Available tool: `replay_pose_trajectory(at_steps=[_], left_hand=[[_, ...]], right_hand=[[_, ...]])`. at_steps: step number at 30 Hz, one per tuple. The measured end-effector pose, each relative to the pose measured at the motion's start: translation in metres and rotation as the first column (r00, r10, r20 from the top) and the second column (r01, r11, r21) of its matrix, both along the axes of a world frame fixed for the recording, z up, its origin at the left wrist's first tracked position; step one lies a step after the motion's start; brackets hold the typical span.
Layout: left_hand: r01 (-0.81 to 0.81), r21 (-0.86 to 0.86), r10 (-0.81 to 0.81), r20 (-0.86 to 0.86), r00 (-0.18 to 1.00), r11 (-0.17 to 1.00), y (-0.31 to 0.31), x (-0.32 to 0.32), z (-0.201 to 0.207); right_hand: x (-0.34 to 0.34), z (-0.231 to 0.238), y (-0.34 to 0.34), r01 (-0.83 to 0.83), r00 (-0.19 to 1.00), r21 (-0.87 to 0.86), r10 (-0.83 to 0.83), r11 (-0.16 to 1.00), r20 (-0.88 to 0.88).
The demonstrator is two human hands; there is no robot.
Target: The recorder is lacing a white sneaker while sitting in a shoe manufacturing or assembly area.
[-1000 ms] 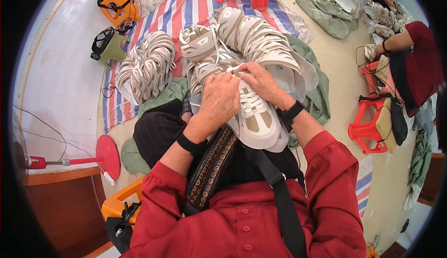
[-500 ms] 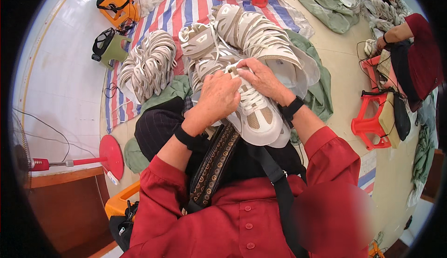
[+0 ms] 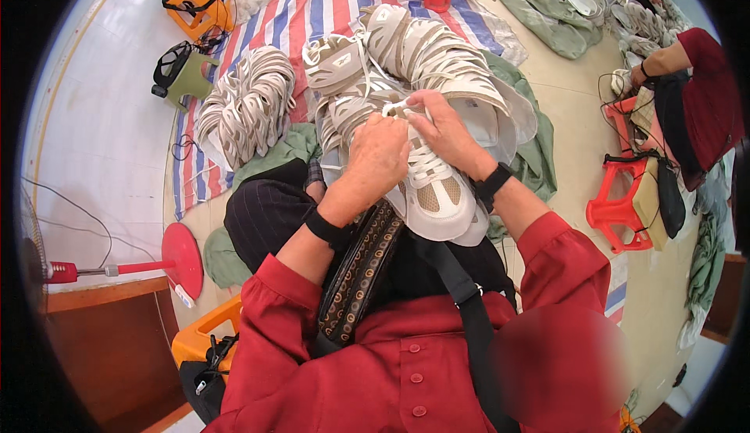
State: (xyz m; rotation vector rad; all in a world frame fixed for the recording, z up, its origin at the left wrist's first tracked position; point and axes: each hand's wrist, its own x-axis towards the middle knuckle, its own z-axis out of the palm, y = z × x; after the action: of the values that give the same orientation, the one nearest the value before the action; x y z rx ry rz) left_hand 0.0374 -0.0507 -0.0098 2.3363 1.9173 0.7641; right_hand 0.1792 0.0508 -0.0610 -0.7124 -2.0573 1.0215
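A white and beige shoe upper [image 3: 439,198] rests over my lap with its toe toward me. White shoelace [image 3: 426,166] crosses its front. My left hand [image 3: 378,152] is closed at the upper's lace opening, fingers bent in a pinch. Beside it, my right hand [image 3: 449,132] pinches at the same spot with thumb and forefinger. A bit of white lace shows between the two hands, but the fingertips partly hide it. Just beyond lies a stack of similar uppers [image 3: 449,62], nested in a curved row.
Another bundle of uppers [image 3: 248,109] lies left on the striped sheet [image 3: 316,3]. Red stools [image 3: 621,206] stand right and at the back; a green stool [image 3: 191,77] and red-based fan [image 3: 183,261] are left. A co-worker's arm [image 3: 664,59] reaches in at far right.
Both hands stay at the lace opening; my left hand has turned slightly and its fingers have drawn closer to the right hand's. The upper remains in nearly the same place.
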Motion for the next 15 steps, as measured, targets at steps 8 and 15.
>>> replay_pose_trajectory(at_steps=[8,15], left_hand=[[0.021,-0.068,-0.005,0.228,0.974,0.997,-0.002,-0.013,0.002],[-0.111,-0.053,0.111,-0.013,0.994,0.992,0.006,0.013,-0.002]], right_hand=[[0.032,0.025,-0.023,-0.013,0.999,0.257,0.0,0.966,0.051],[0.031,0.024,-0.028,-0.005,0.993,0.251,-0.026,0.968,0.119]])
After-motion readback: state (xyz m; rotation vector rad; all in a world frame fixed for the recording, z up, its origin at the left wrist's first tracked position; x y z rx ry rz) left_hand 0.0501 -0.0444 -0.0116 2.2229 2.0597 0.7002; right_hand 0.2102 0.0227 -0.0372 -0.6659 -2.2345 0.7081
